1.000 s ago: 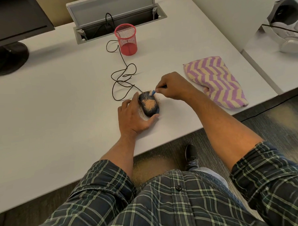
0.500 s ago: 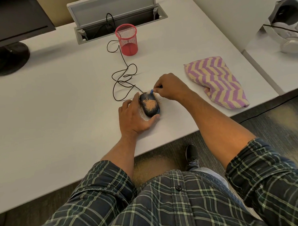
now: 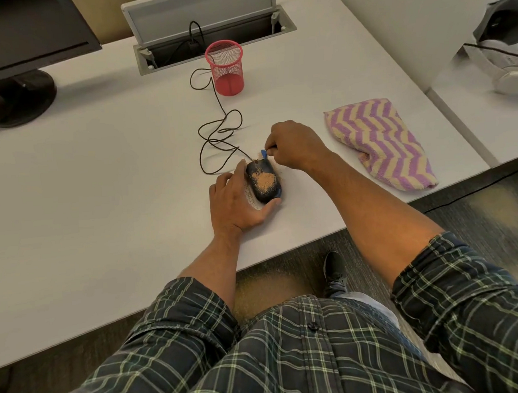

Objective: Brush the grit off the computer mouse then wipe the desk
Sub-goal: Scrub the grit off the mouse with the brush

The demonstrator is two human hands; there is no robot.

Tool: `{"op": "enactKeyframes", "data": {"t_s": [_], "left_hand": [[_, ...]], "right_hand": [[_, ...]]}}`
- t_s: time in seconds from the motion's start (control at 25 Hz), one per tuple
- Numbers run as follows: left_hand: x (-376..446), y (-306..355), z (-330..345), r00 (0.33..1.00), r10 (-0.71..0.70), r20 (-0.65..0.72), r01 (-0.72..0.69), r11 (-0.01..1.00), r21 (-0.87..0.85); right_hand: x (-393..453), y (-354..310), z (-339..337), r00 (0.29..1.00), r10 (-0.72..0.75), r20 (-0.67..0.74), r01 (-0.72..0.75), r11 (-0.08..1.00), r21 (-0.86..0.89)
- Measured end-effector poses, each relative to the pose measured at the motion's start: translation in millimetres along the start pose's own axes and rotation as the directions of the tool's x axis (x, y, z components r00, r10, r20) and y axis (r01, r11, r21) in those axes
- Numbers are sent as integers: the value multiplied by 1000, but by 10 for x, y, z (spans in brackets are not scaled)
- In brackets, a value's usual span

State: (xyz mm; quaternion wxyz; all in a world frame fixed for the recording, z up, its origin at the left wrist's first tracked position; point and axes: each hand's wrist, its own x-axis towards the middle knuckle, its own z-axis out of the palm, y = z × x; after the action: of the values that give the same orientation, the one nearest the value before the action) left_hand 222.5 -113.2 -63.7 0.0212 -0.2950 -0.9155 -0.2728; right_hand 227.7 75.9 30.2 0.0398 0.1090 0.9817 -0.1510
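Near the desk's (image 3: pixel 103 203) front edge, our left hand (image 3: pixel 234 203) grips the gritty mouse (image 3: pixel 263 181); our right hand (image 3: pixel 294 145) pinches a small blue brush (image 3: pixel 263 153) at its far end.

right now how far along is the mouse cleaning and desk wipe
Early. Done: little; some grit already lies on the desk beside the mouse. In hand: the left hand steadies the mouse while the right hand holds a small blue brush at its front end; a tan patch still sits on top. Left: clearing that patch, then wiping with the striped cloth, which lies untouched.

Gritty mouse (image 3: pixel 263 181) between hands
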Motion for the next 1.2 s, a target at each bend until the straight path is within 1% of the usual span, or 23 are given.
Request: {"op": "enactKeyframes", "data": {"t_s": [0.04, 0.16, 0.24, 0.32, 0.48, 0.56, 0.72, 0.88, 1.0, 1.12, 1.2], "left_hand": [[-2, 1, 0, 1000, 1, 1, -1, 1000, 0], [-2, 5, -4, 1000, 1, 6, -1, 1000, 1], [-11, 7, -10, 1000, -1, 4, 1, 1000, 5], [-13, 13, -17, 1000, -1, 7, 1, 1000, 1], [-4, 10, -18, 1000, -4, 8, 4, 1000, 7], [-6, 10, -16, 1000, -5, 13, 5, 1000, 10], [-3, 7, -20, 1000, -2, 11, 2, 1000, 0], [1, 9, -14, 1000, -1, 17, 0, 1000, 16], [0, 5, -14, 1000, -2, 17, 2, 1000, 16], [3, 3, -16, 1000, -2, 23, 2, 1000, 24], [-2, 11, -22, 1000, -3, 19, 3, 1000, 20]], "right_hand": [[3, 8, -10, 1000, 8, 4, -8, 1000, 0], [3, -5, -79, 997, 0, 80, -2, 999, 34], [19, -37, -107, 996, 5, 87, -8, 999, 34], [49, -66, -120, 996, 5, 91, -5, 1000, -3], [106, -95, -179, 989, -19, 145, 22, 1000, -15], [125, -101, -188, 992, -15, 129, 18, 1000, -17], [145, -72, -200, 982, -13, 188, 8, 1000, 25], [147, -74, -201, 989, -11, 147, 7, 1000, 28], [138, -66, -207, 980, -21, 199, 14, 999, 37], [133, -48, -222, 986, -22, 165, 16, 999, 37], [126, -35, -221, 982, -19, 190, 11, 999, 40]]}}
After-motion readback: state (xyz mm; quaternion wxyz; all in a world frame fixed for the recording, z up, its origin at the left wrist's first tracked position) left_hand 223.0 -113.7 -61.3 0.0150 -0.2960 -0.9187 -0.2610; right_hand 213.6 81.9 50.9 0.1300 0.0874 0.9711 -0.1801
